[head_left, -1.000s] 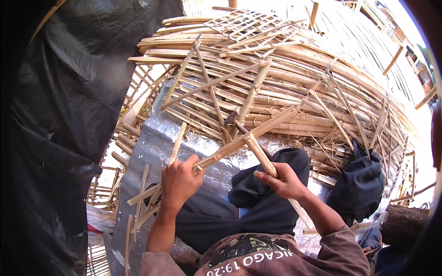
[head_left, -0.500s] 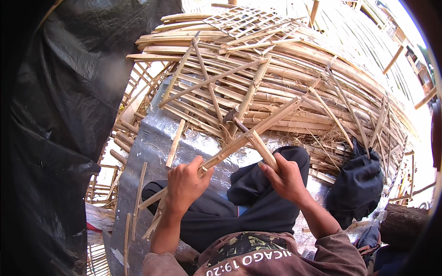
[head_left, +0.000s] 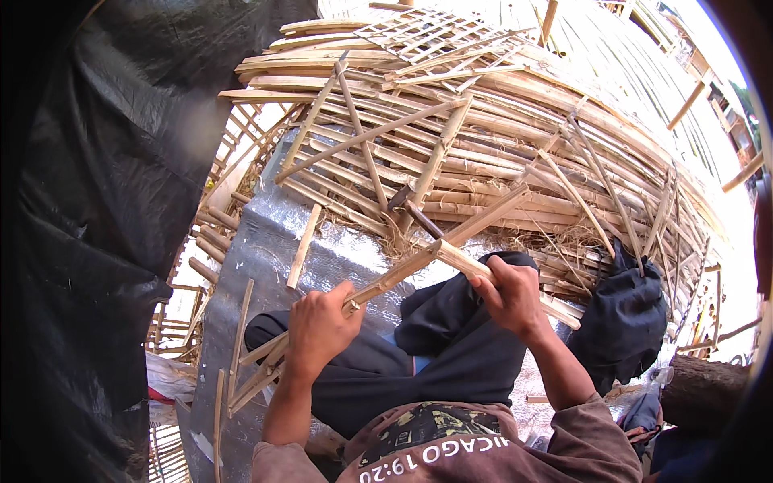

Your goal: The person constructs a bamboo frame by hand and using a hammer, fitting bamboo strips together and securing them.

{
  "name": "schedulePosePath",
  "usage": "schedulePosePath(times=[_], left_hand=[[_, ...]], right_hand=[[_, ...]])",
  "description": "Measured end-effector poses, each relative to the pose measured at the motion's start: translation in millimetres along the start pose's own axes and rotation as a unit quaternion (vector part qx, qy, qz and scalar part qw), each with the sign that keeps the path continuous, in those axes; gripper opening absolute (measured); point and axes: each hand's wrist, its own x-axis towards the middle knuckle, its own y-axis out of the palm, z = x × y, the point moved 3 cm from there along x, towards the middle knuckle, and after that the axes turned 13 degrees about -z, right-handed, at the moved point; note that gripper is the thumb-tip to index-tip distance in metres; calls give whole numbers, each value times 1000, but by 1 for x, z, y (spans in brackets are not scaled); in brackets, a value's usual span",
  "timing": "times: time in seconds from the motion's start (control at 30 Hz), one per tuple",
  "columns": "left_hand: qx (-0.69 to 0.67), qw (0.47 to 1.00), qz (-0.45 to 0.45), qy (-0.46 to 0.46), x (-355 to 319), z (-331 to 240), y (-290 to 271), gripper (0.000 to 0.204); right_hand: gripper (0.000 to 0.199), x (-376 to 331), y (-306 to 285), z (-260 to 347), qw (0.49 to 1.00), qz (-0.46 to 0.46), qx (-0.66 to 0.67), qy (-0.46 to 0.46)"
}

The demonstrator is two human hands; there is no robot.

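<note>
A person in dark trousers [head_left: 459, 358] and a brown shirt [head_left: 499, 455] sits with legs bent, both hands at work on bamboo in front of the body. The left hand [head_left: 324, 326] is clenched around the lower part of a long bamboo strip [head_left: 394, 276], which slants up and away to the right until its far end lies over the edge of a pile of split bamboo [head_left: 515, 167]. The right hand [head_left: 513, 296] grasps a second bamboo strip [head_left: 465, 263], thumb along its upper side; one end of this piece meets the long strip around its middle, and the other sticks out past the hand, down to the right. Whether the two are fastened there cannot be told. A hammer [head_left: 424, 220] lies just beyond that meeting point, its head toward the pile and its handle pointing at the strips. More bamboo ends [head_left: 256, 382] show below the left hand, near the left knee; their link to the long strip is unclear. A short bamboo stick [head_left: 303, 246] rests on the silvery sheet [head_left: 270, 221], with two thinner sticks [head_left: 240, 338] farther down to the left. Crossed bamboo poles [head_left: 364, 144] and a bamboo lattice [head_left: 443, 36] lie on the pile. Black sheeting [head_left: 105, 209] hangs at the left; a dark cloth bundle [head_left: 620, 322] and a log [head_left: 708, 390] sit at the right.
</note>
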Motion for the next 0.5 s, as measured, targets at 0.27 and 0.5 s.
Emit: schedulePosePath(times=[0.27,0.5], left_hand=[[11,1000,11,-5,-3,3,3,28],[27,999,-21,24,-5,5,10,29]], right_hand=[[44,1,-1,-5,996,64,62,18],[42,-6,16,-24,986,100,113,73]])
